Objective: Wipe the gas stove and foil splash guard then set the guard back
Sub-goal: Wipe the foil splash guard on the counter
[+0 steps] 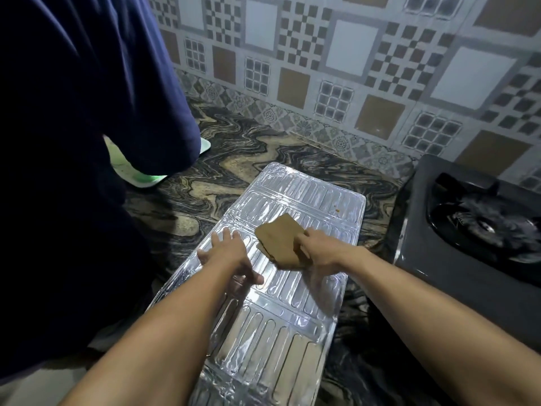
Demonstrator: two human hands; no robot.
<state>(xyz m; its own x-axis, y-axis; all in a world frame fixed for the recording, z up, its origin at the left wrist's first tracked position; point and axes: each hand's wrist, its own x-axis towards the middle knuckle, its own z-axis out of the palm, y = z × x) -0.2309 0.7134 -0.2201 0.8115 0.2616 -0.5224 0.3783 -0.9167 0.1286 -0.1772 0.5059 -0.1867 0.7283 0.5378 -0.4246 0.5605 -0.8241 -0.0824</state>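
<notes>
The silver foil splash guard (292, 303) lies flat on the marble counter, running from the near edge toward the wall. My left hand (229, 254) presses on its left part with fingers spread and straight. My right hand (317, 250) grips a folded brown cloth (278, 241) and holds it against the foil near the middle. A small brown stain (336, 210) shows on the far right part of the guard. The black gas stove (456, 244) stands to the right, one burner (491, 227) in view.
A person in dark blue clothing (73, 142) stands close on the left, hiding part of a white and green object (140, 177) on the counter. The patterned tiled wall (351, 68) rises behind. Swirled marble counter (248, 153) shows between guard and wall.
</notes>
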